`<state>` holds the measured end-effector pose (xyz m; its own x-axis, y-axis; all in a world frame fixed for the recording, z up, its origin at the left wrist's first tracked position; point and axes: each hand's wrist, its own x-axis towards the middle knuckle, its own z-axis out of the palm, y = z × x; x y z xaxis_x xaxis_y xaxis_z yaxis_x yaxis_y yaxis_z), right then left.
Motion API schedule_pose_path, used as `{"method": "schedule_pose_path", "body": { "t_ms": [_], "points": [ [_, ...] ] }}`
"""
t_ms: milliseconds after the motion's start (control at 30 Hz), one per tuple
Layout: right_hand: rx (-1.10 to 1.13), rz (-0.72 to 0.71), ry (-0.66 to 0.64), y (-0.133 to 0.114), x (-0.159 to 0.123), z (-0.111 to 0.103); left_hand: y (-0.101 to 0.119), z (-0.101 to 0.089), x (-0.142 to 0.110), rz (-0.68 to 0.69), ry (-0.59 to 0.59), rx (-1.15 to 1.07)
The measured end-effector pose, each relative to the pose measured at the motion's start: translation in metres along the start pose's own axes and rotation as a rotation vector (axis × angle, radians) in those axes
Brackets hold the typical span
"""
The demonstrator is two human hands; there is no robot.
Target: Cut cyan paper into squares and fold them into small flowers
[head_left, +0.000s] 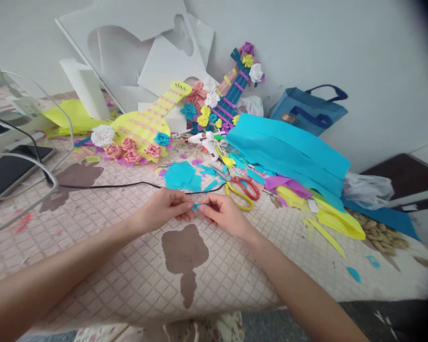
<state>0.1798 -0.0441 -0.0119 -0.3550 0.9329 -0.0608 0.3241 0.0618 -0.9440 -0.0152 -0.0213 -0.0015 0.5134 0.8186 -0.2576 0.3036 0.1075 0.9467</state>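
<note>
Between my fingertips is a small piece of blue paper (pixel 196 206), mostly hidden by the fingers. My left hand (pixel 171 204) pinches it from one side and my right hand (pixel 224 212) from the other, both held low over the quilted cloth (pixel 135 266). Just beyond the hands lies a loose pile of cut blue paper pieces (pixel 182 176). Scissors with yellow handles (pixel 240 197) and scissors with red handles (pixel 248 188) rest close to my right hand. A white glue gun (pixel 206 144) lies farther back.
A yellow paper guitar (pixel 142 127) and a blue one (pixel 232 97), both with paper flowers, stand at the back. Large blue paper sheets (pixel 288 152) lie right, near peanuts (pixel 381 232). A black cable (pixel 110 186) crosses the cloth from a phone (pixel 16 171) at left.
</note>
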Motion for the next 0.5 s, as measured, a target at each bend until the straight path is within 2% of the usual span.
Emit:
{"method": "schedule_pose_path", "body": {
  "t_ms": [200,300,500],
  "points": [
    [0.006,0.004,0.008,0.0007,-0.0001,-0.0001,-0.0015,-0.0023,0.0021,0.027,-0.064,0.026],
    [0.010,-0.003,0.027,0.0005,0.0001,0.0010,0.0000,0.0003,0.0060,0.029,-0.050,0.043],
    [0.013,-0.021,0.045,0.0001,-0.0014,0.0002,-0.0015,-0.0031,0.0097,-0.040,-0.080,-0.086]
  ]
}}
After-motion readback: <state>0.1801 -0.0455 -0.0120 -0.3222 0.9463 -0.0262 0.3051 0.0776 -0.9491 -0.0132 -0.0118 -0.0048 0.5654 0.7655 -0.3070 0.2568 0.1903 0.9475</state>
